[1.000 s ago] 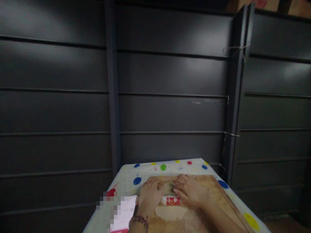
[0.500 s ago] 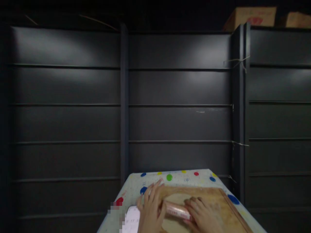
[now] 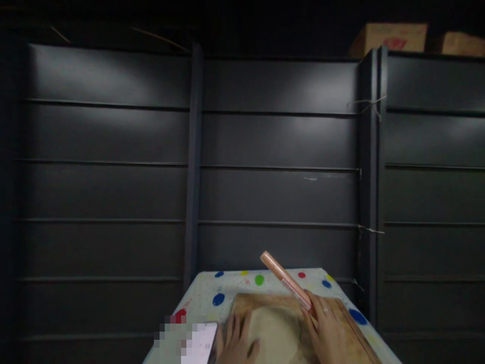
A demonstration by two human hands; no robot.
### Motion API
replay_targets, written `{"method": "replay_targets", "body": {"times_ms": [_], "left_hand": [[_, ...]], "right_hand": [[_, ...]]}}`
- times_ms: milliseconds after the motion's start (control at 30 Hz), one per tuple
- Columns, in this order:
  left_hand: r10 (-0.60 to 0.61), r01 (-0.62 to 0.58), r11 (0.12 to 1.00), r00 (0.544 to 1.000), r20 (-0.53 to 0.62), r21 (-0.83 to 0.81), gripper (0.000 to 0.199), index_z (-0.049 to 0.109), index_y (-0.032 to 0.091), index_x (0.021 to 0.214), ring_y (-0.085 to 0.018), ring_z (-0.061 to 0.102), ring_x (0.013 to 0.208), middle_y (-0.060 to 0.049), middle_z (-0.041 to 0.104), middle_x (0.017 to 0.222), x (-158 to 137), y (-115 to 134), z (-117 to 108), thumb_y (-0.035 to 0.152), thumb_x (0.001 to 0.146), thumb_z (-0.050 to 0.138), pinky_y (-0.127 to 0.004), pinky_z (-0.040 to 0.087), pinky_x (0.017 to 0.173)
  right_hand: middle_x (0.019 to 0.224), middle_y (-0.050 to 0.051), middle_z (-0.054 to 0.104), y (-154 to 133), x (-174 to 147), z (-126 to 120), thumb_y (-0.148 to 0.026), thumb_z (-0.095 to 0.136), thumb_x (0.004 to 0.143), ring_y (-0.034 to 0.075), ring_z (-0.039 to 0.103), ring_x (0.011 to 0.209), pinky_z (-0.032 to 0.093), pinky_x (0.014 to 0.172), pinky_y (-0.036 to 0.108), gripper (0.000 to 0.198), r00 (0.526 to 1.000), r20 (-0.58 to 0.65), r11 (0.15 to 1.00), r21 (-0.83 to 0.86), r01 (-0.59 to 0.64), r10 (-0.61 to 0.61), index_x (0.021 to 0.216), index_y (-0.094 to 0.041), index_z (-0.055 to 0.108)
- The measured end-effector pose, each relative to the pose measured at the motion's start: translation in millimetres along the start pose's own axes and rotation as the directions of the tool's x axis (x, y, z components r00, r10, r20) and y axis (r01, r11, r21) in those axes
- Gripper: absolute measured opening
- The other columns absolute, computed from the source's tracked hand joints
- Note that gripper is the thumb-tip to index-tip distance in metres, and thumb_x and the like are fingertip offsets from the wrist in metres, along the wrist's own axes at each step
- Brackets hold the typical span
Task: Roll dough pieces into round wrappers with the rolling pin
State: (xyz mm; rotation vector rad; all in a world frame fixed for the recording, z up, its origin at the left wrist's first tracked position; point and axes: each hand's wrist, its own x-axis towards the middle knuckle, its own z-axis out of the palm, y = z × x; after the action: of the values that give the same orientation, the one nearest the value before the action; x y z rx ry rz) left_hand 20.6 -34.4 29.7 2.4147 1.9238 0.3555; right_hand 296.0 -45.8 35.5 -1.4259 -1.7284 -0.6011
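My right hand point(image 3: 326, 323) is closed around one end of a wooden rolling pin point(image 3: 280, 273) that carries a printed label. The pin tilts up and to the left, its free end raised over the far side of the table. A flat, pale round of dough point(image 3: 273, 331) lies on a wooden cutting board point(image 3: 343, 316). At the dough's left edge is my left hand point(image 3: 234, 339), fingers stretched forward and apart; whether it presses on the dough I cannot tell. The lower parts of both hands leave the frame.
A phone point(image 3: 204, 344) with a lit screen lies left of the board, partly pixelated. The table point(image 3: 200, 290) has a white cover with coloured dots. Behind it stand dark metal shelf panels point(image 3: 278, 194), with cardboard boxes point(image 3: 396, 38) on top at right.
The rolling pin was lying across the dough between both hands. My left hand has let go and moved down and left, while my right hand has lifted the pin off.
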Motion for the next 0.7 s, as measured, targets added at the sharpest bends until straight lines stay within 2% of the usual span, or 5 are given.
{"method": "replay_targets", "body": {"times_ms": [133, 300, 500, 700], "left_hand": [[-0.061, 0.059, 0.998, 0.992, 0.109, 0.016, 0.073, 0.027, 0.017, 0.155, -0.035, 0.018, 0.149, -0.014, 0.026, 0.16, -4, 18, -15, 0.043, 0.087, 0.037, -0.065, 0.012, 0.116], [-0.048, 0.046, 0.999, 0.988, 0.149, 0.019, 0.072, 0.027, 0.019, 0.156, -0.031, 0.017, 0.15, -0.008, 0.022, 0.163, -8, 28, -27, 0.038, 0.087, 0.036, -0.059, 0.012, 0.119], [-0.049, 0.055, 0.998, 0.989, 0.136, -0.04, 0.072, 0.032, 0.016, 0.154, -0.029, 0.023, 0.149, -0.009, 0.03, 0.161, -8, 27, -29, 0.037, 0.086, 0.039, -0.053, 0.016, 0.12], [-0.077, 0.074, 0.989, 0.997, -0.025, -0.125, 0.061, 0.047, 0.023, 0.146, -0.03, 0.041, 0.14, -0.01, 0.052, 0.148, 7, 14, -5, 0.035, 0.086, 0.043, -0.051, 0.027, 0.115]], "right_hand": [[0.114, 0.008, 0.071, -3, 1, 6, -0.05, 0.039, 0.097, 0.038, 0.062, 0.103, 0.046, 0.091, 0.052, 0.046, 0.999, 0.019, 0.999, 0.03, 0.037, -0.038, 0.14, -0.038, 0.053], [0.118, 0.008, 0.07, -1, -1, 19, -0.046, 0.036, 0.098, 0.038, 0.062, 0.105, 0.048, 0.09, 0.052, 0.049, 0.998, 0.045, 0.997, 0.065, 0.029, -0.032, 0.146, -0.038, 0.045], [0.121, 0.008, 0.068, 0, -2, 26, -0.045, 0.037, 0.097, 0.04, 0.062, 0.106, 0.049, 0.09, 0.054, 0.05, 0.992, 0.124, 0.997, 0.075, -0.017, 0.008, 0.145, -0.041, 0.046], [0.117, 0.008, 0.069, -5, 1, 21, -0.045, 0.037, 0.096, 0.039, 0.062, 0.104, 0.05, 0.087, 0.052, 0.047, 0.992, 0.127, 0.997, 0.076, 0.013, -0.023, 0.141, -0.041, 0.052]]}}
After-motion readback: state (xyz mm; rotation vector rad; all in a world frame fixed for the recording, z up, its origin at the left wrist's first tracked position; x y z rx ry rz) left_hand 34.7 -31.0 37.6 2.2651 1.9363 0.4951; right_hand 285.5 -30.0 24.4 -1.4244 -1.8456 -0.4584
